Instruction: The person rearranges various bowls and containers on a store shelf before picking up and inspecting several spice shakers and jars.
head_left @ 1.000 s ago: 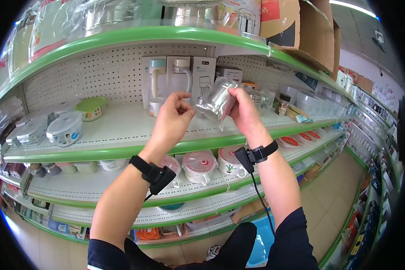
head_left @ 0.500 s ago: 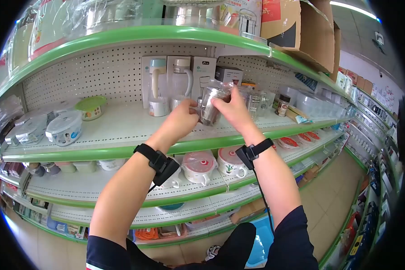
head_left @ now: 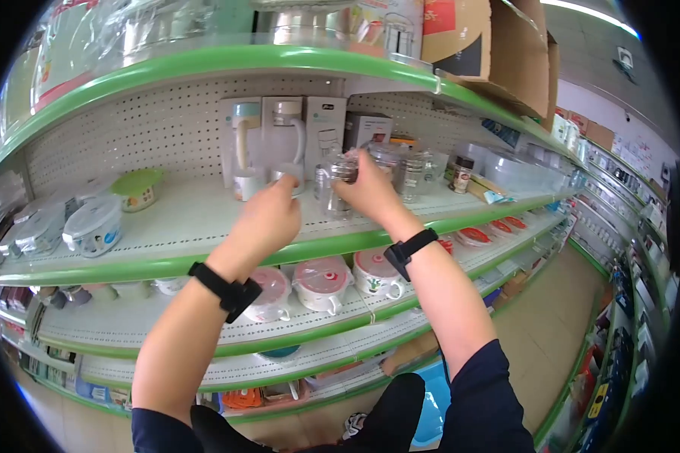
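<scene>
My right hand (head_left: 368,192) grips a clear glass jar in a plastic wrap (head_left: 331,190) from its right side. The jar stands upright at the white shelf board (head_left: 196,215) with the green front edge. My left hand (head_left: 268,219) hovers just left of the jar, apart from it, fingers loosely bent and holding nothing. Both wrists wear black straps. Right behind the jar stand boxed pitchers (head_left: 279,136) against the pegboard back wall.
More glass jars (head_left: 412,174) stand to the right on the same shelf. Round lidded containers (head_left: 92,225) and a green-lidded one (head_left: 136,189) sit at the left. Red-lidded bowls (head_left: 321,283) fill the shelf below. A cardboard box (head_left: 506,45) overhangs above. The aisle floor (head_left: 559,302) runs off to the right.
The jar came down from chest height to the shelf board and turned upright. My left hand let go of it and drew back to the left. The view shifted slightly.
</scene>
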A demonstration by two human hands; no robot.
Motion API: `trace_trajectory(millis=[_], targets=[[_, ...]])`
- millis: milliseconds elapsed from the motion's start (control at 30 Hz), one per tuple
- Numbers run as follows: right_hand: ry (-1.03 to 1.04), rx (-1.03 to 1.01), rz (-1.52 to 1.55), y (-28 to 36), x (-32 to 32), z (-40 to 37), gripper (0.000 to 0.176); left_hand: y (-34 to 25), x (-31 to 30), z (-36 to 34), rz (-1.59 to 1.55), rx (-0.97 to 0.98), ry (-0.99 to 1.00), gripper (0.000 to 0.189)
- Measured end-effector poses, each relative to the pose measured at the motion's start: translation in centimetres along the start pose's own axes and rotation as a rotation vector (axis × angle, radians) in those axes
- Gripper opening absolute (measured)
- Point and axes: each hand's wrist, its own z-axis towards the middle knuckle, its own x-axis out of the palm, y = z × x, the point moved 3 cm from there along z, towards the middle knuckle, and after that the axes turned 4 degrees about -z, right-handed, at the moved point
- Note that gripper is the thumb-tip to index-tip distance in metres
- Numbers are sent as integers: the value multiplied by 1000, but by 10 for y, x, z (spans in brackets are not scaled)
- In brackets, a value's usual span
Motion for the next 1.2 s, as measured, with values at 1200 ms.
trace_trajectory(millis=[1200], targets=[[244,351,-1116,-101,-1,120,53,3,-6,-30,413,193,-44,22]])
